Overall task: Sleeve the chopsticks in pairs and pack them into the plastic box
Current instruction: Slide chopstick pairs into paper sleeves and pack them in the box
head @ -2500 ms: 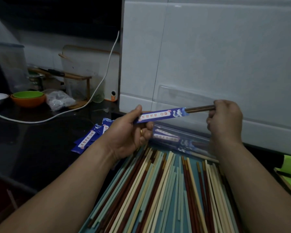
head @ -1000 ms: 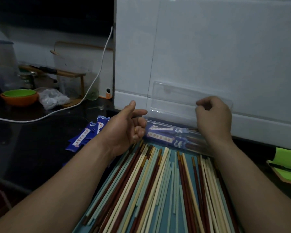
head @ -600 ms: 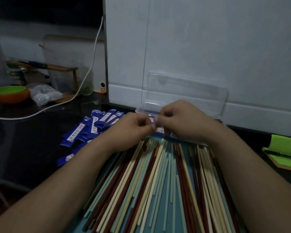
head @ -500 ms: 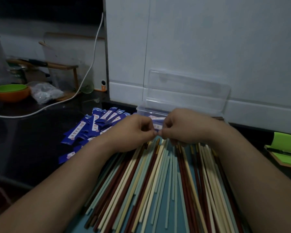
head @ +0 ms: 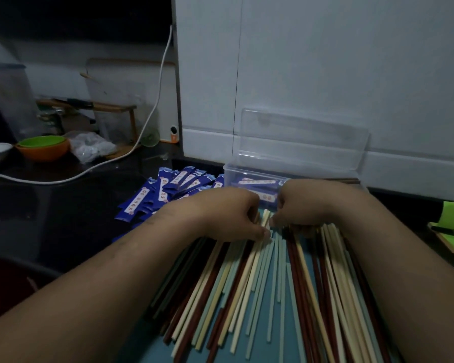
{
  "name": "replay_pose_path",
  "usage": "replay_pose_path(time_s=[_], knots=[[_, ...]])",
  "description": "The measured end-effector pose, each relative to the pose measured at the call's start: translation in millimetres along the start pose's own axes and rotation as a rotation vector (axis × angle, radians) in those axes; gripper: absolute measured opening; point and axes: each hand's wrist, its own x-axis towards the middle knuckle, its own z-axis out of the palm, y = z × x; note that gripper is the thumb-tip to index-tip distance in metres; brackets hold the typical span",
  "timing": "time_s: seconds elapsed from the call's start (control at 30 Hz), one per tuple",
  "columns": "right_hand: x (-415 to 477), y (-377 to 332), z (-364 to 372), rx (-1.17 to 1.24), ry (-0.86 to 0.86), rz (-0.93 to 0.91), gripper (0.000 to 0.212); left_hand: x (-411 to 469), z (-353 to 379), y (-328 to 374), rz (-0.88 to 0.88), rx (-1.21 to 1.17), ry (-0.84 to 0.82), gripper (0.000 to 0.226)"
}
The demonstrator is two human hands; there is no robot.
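Head view. Bending over a dark counter (head: 63, 205) and a fan of loose chopsticks (head: 247, 284). Pinching a cream chopstick (head: 265, 217) near its far end with the left hand (head: 228, 213), fingers curled and thumb lying flat along the shaft. Holding the right hand (head: 304, 203) knuckles-up just beside it, fingertips (head: 274, 221) touching the same far end; not showing, under those knuckles, whether anything is being gripped.

Spreading the sticks across a teal mat (head: 150, 352), long axes running from the near edge toward the wall and fanning slightly. Showing slim, straight, square-sided sticks in cream, pale green and dark red-brown, smooth and matte.

Showing, just beyond both hands and against the white wall panel, the plastic box (head: 228, 174), clear and rectangular, with its hinged lid (head: 299, 142) standing open. Keeping sleeved pairs (head: 254, 182) inside it, lying crosswise from left to right.

Showing, left of the box, a loose heap of blue paper sleeves (head: 152, 200), flat and printed with white label strips.
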Motion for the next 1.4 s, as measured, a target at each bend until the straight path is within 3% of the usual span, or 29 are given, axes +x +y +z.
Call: replay_pose_path(time_s=[0.13,0.3,0.8,0.97,1.17,1.4], knots=[[-1.8,1.4,-1.9,0.000,-0.041,-0.004,0.018,1.9,2.0,3.6,-0.024,0.002,-0.032,0.022],[-1.3,-0.6,1.6,-0.026,-0.042,0.024,0.025,3.6,8.2,5.6,0.036,-0.001,0.042,0.009],[9.7,-6.3,14.1,0.033,0.012,0.036,0.025,8.4,15.8,6.8,0.001,-0.049,0.139,0.004],[9.5,-2.2,14.5,0.119,-0.010,0.044,0.023,1.5,9.9,8.5,-0.025,-0.075,0.176,0.009],[3.4,-3.6,8.6,0.056,-0.081,0.042,0.025,-13.8,8.3,17.9,-0.043,-0.081,0.149,0.013],[5.3,-3.3,12.0,0.197,-0.077,0.044,0.020,-16.7,13.3,23.5,-0.099,-0.109,0.166,0.015]])
